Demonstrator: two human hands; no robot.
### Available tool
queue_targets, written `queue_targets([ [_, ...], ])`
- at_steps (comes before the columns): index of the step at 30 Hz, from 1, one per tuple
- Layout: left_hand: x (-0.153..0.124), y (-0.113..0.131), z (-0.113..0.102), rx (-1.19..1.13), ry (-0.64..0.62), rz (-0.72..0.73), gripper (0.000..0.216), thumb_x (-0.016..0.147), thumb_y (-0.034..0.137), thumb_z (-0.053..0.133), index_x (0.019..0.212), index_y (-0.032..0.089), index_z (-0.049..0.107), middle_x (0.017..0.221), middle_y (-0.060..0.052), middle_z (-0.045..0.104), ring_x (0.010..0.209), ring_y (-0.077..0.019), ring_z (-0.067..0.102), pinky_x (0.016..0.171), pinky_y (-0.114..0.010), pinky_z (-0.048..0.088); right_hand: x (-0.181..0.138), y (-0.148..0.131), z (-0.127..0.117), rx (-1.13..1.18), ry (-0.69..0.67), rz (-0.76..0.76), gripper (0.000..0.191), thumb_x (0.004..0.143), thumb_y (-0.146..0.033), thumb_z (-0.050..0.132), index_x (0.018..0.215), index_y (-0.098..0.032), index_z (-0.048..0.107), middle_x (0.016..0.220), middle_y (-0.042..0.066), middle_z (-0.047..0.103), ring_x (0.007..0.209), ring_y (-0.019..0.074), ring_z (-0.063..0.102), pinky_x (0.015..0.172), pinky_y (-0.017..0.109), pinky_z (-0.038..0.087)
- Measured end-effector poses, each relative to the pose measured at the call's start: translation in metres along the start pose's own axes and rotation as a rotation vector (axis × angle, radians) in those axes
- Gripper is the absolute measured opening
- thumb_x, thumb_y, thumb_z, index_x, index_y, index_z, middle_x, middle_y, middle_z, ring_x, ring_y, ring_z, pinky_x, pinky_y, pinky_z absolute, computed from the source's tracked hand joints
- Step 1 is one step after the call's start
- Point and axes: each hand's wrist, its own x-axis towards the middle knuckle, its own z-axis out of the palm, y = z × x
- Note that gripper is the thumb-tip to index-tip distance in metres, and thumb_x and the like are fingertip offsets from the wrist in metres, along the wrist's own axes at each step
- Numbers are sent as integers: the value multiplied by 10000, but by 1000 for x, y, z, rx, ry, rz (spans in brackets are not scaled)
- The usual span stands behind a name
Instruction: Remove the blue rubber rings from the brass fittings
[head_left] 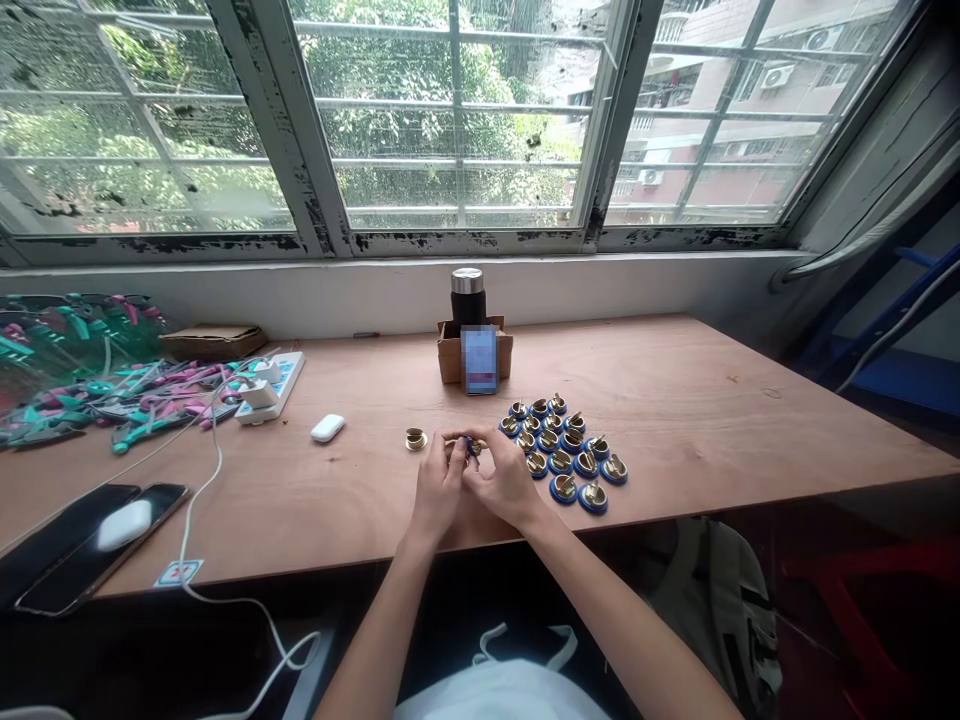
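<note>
My left hand (439, 487) and my right hand (504, 482) meet over the plywood table (675, 420), fingers pinched together on a small blue-and-brass part (474, 447) that they mostly hide. To the right of my right hand lies a cluster of several blue-ringed brass fittings (562, 450), each with a curved brass piece standing in a blue ring. Left of my left hand sits a lone brass ring piece (415, 439) without a blue ring.
Behind the hands, a black-and-steel flask (467, 295) stands in a cardboard box (453, 355). On the left are a white earbud case (328, 428), a power strip (271, 388), a tangle of pink and teal straps (82, 375), and dark phones (75, 545) under a white cable.
</note>
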Motion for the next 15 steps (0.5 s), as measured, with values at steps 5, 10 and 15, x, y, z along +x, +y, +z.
queue_targets([
  [5, 0, -3, 0, 11, -3, 24, 375, 1037, 531, 521, 1172, 190, 598, 1120, -115, 753, 1001, -253, 740, 835, -363, 568, -1, 1, -1, -8, 23, 9, 431, 842, -58, 595, 1230, -238, 643, 1126, 58, 754, 1020, 231, 727, 927, 372, 596],
  [10, -1, -2, 1, -24, -16, 12, 357, 1044, 521, 514, 1177, 193, 557, 1129, -114, 748, 985, -240, 741, 833, -350, 557, -1, 2, 0, -8, 44, -21, 422, 831, -37, 574, 1197, -232, 651, 1085, 56, 752, 972, 220, 727, 882, 353, 598],
  [15, -2, 0, 1, -57, -62, -19, 346, 1059, 518, 483, 1167, 195, 543, 1051, -93, 757, 920, -228, 740, 775, -334, 549, 0, 1, 0, 0, 35, -6, 422, 818, -38, 584, 1193, -223, 643, 1088, 61, 745, 985, 225, 722, 897, 355, 595],
])
